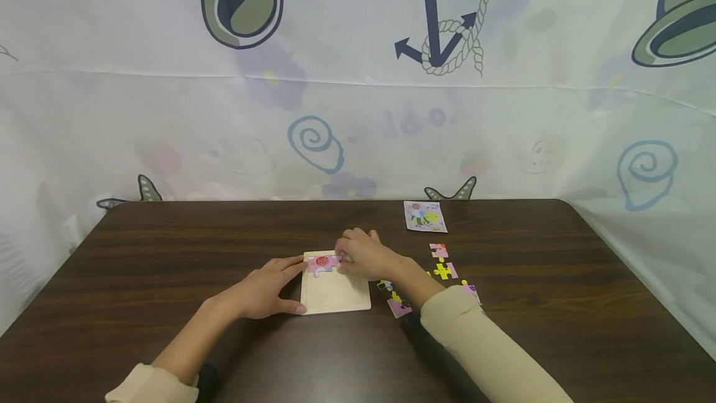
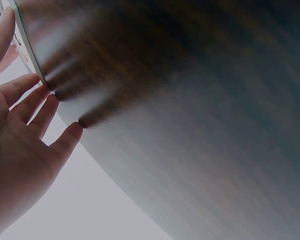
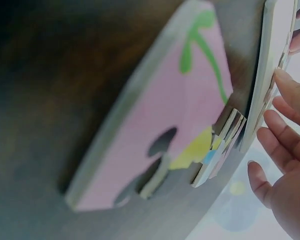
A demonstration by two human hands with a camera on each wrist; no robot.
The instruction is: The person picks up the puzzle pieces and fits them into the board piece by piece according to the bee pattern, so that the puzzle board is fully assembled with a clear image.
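A pale square puzzle tray (image 1: pixel 335 296) lies on the dark table, with joined pink puzzle pieces (image 1: pixel 322 263) along its far edge, one bearing a red round shape. My left hand (image 1: pixel 264 287) rests against the tray's left side, fingers spread; the left wrist view shows the fingertips (image 2: pixel 50 97) at its edge. Over the tray's far right corner, my right hand (image 1: pixel 366 256) pinches a puzzle piece, mostly hidden by its fingers. In the right wrist view its thumb (image 3: pixel 292 90) touches the tray (image 3: pixel 262 70) and the other fingers bend loosely.
Loose pieces lie right of the tray, among them a pink one (image 1: pixel 399 308), a yellow one (image 1: pixel 443 271) and a pink-red one (image 1: pixel 439 250); my right forearm partly covers the group. Farther back lies a picture card (image 1: pixel 425 217) with a bee. A printed curtain (image 1: pixel 358 98) hangs behind the table.
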